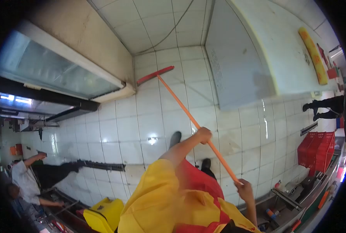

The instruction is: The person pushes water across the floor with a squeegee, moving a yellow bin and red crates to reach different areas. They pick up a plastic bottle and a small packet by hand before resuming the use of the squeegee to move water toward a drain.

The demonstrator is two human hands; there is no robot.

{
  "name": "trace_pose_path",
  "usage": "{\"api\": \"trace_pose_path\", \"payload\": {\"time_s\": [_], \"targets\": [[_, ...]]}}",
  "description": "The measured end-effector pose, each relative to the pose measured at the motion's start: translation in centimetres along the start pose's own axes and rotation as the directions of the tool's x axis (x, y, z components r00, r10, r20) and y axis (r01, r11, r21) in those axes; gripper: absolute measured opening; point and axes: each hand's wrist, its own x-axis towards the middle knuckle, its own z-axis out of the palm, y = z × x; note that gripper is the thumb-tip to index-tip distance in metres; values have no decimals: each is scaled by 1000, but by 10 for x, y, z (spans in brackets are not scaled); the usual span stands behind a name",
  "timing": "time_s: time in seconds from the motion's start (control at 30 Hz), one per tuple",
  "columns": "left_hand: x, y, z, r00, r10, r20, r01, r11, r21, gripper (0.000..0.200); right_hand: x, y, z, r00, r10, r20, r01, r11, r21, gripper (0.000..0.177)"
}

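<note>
A floor squeegee with an orange pole [180,105] and a red head [155,75] reaches across the white tiled floor. My left hand [204,135] is wrapped round the middle of the pole. Near the pole's end, my right hand [243,189] is closed on it too. The red head rests on the tiles between a glass-fronted cabinet [64,66] and a large grey-sided unit [239,58]. My dark shoes [175,138] stand on the floor below the pole.
Another person [25,174] is at the lower left, by a yellow bin [103,215]. Red crates [316,151] stand at the right, near a second person's dark legs [326,107]. A drain grate [103,166] crosses the floor. A cable [165,37] hangs along the far wall.
</note>
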Motion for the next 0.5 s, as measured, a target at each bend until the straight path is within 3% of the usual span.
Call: {"api": "trace_pose_path", "payload": {"time_s": [0.07,0.1,0.13,0.17,0.2,0.23,0.27,0.33,0.37,0.43,0.5], "targets": [[-3,-107,3,996,-69,-57,75,989,127,17,61,-44,66,994,-106,24,106,994,14,21],[-7,-159,2,992,-121,-47,126,983,131,17,91,-64,104,965,-260,-19,260,965,-22,21],[-17,-200,1,953,-226,-203,273,930,245,14,111,-104,136,936,-350,-42,352,936,23,22],[-23,-245,4,906,-307,-291,395,858,327,10,121,-157,156,939,-342,-27,340,939,-39,24],[-30,-293,7,912,-339,-230,404,834,374,8,142,-177,191,910,-415,-11,415,908,57,27],[-48,-323,0,887,-393,-244,459,814,356,7,155,-214,209,921,-362,140,328,919,220,22],[-66,-351,-1,918,-323,-232,396,795,460,2,158,-242,238,946,-260,194,214,949,230,22],[-91,-385,11,913,-392,-111,389,760,520,8,156,-269,284,958,-141,249,82,969,233,22],[-113,-367,-13,940,-341,-27,293,761,579,9,148,-267,302,960,-148,239,71,950,303,24],[-114,-358,5,942,-334,-42,317,837,447,10,138,-243,319,962,-141,232,45,926,374,25],[-93,-334,31,933,-336,-132,361,848,389,10,139,-197,300,889,-457,35,440,872,217,28]]}}
